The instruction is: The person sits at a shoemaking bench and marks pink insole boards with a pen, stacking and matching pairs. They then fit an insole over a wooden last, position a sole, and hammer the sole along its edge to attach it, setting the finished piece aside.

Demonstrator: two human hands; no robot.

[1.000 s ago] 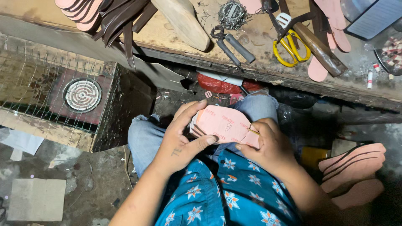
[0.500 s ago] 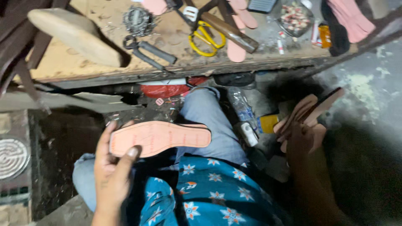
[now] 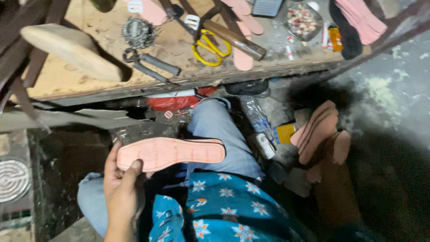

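Note:
My left hand (image 3: 121, 183) grips the heel end of a flat pink insole (image 3: 174, 154), thumb on top, and holds it level over my lap and blue jeans. My right hand (image 3: 329, 163) is stretched out to the right, low in the shadow, against a stack of pink insoles (image 3: 316, 127) on the floor. The hand is dim and blurred, so I cannot tell whether its fingers close on an insole.
A worn wooden workbench (image 3: 179, 76) runs across the top, carrying yellow scissors (image 3: 208, 47), a hammer (image 3: 235, 38), pliers (image 3: 150, 65), a wooden shoe last (image 3: 74, 51), a tray of small parts (image 3: 302, 20) and more pink insoles (image 3: 363, 18). A plastic bottle (image 3: 255, 116) lies under the bench. A round coil (image 3: 11, 179) sits at the far left.
A second ago both hands held the insole on my lap. My right hand has since let go and reached right to the floor stack, while the left keeps the insole.

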